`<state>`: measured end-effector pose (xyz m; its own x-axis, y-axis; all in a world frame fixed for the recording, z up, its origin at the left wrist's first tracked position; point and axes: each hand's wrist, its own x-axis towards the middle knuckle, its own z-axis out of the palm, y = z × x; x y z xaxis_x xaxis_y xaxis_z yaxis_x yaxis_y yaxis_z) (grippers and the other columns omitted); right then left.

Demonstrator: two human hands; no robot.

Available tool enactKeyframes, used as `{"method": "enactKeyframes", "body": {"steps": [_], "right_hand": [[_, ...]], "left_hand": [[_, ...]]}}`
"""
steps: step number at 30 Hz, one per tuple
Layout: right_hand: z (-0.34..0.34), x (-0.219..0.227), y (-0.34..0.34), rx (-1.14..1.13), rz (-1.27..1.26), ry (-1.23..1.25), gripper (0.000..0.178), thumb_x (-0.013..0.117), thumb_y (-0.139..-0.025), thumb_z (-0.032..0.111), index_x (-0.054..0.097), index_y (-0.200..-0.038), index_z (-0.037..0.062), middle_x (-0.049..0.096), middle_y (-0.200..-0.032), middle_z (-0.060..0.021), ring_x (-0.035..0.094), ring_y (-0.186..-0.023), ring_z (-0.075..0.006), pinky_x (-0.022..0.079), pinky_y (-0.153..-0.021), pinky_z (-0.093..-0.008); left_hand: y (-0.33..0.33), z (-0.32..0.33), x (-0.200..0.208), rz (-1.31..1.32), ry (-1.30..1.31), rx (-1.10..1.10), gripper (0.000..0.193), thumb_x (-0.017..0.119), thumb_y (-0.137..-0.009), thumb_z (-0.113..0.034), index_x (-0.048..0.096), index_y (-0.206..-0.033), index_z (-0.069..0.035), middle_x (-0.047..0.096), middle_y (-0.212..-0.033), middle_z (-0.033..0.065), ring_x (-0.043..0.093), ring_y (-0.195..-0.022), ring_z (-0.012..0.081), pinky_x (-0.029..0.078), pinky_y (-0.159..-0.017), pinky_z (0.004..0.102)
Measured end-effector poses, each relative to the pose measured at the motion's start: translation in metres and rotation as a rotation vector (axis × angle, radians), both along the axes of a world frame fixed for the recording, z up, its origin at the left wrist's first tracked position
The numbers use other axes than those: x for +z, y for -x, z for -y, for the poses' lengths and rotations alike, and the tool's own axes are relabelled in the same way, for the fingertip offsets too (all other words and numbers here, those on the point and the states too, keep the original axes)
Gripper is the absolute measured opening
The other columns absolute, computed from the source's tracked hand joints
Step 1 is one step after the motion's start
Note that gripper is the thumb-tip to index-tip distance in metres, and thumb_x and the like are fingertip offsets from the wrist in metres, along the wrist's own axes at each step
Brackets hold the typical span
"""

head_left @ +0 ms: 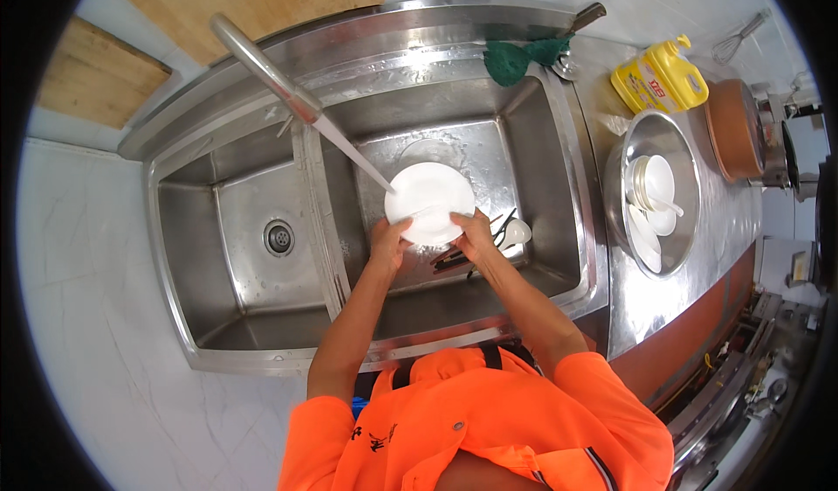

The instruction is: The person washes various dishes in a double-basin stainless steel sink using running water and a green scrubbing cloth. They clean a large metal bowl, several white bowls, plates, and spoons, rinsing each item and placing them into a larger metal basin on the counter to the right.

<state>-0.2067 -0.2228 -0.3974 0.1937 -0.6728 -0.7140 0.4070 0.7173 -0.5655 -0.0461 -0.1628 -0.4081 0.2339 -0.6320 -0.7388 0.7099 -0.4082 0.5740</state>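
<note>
A white plate (429, 196) is held over the right basin of a double steel sink. My left hand (389, 240) grips its lower left rim, and my right hand (474, 232) grips its lower right rim, thumbs on top. From the faucet (281, 82) a stream of water runs down onto the plate's left edge. Below my right hand, on the basin floor, lie a white spoon (517, 233) and several dark, thin utensils (451, 260), partly hidden by my hand and forearm.
The left basin (253, 273) has a round drain (278, 237). On the right counter stands a steel bowl (619, 229) with white bowls (656, 179) and plates, beside a yellow jug (659, 81) and a brown pot (735, 130). A green cloth (508, 61) lies on the back rim.
</note>
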Motion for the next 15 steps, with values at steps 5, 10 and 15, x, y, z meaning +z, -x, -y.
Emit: {"method": "enactKeyframes", "body": {"steps": [5, 10, 15], "right_hand": [[-0.006, -0.011, 0.005, 0.418, -0.652, 0.817, 0.031, 0.055, -0.081, 0.004, 0.054, -0.111, -0.0043, 0.062, -0.079, -0.0113, 0.056, -0.069, -0.0117, 0.047, -0.063, -0.0283], [0.004, 0.064, 0.031, 0.879, -1.026, 1.625, 0.061, 0.056, -0.07, 0.004, 0.041, -0.129, 0.0043, 0.061, -0.097, -0.0189, 0.064, -0.071, -0.0285, 0.051, -0.052, -0.0358], [-0.003, 0.122, 0.075, 0.916, -1.17, 1.968, 0.054, 0.055, -0.073, 0.011, 0.044, -0.126, 0.0034, 0.06, -0.098, -0.0198, 0.065, -0.078, -0.0299, 0.052, -0.052, -0.0342]], "left_hand": [[-0.001, -0.021, -0.045, -0.223, -0.067, -0.052, 0.054, 0.054, -0.085, -0.033, 0.037, -0.127, -0.003, 0.047, -0.121, 0.0185, 0.048, -0.11, 0.0334, 0.043, -0.088, 0.0486], [0.014, 0.007, 0.036, -0.435, 0.066, 0.017, 0.061, 0.039, -0.087, -0.053, 0.04, -0.127, -0.007, 0.045, -0.125, 0.0176, 0.04, -0.119, 0.0348, 0.036, -0.094, 0.0524], [0.017, 0.019, 0.055, -0.52, 0.337, -0.198, 0.067, 0.032, -0.087, -0.057, 0.045, -0.124, -0.003, 0.047, -0.126, 0.0139, 0.045, -0.116, 0.0294, 0.034, -0.097, 0.0489]]}}
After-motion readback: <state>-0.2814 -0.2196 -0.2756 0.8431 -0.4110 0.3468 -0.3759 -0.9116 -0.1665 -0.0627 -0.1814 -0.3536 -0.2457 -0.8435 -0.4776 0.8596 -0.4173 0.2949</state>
